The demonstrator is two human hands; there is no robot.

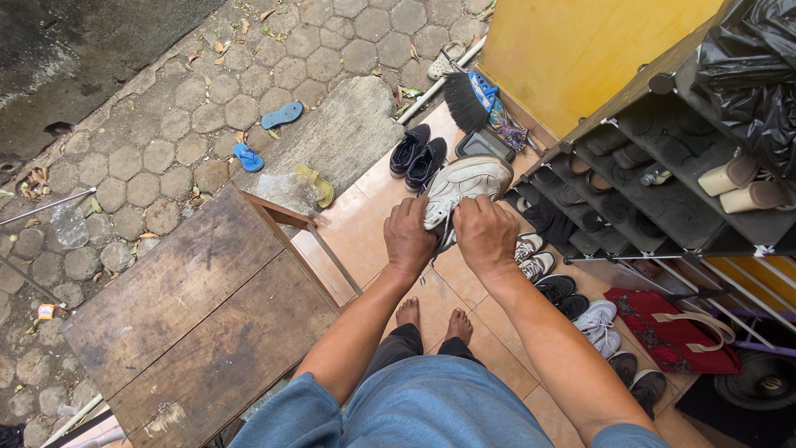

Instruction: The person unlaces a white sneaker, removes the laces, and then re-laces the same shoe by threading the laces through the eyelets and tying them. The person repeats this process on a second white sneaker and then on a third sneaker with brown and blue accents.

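We grasp a white sneaker (463, 184) in both hands, left hand (408, 236) and right hand (486, 232), beside the wooden table's (191, 315) corner.

Your shirt (431, 406): blue, short sleeves. Trousers (406, 342): dark. Feet (458, 325) bare. Hands, forearms bare, no watch or rings.

A worn white sneaker (463, 187) with a scuffed, greyish sole and dark laces hanging loose is held up in the middle of the scene, above the tan floor tiles. It is tilted, sole side turned up and toe pointing toward the far right. Its near end is covered by fingers, so the heel cannot be seen.
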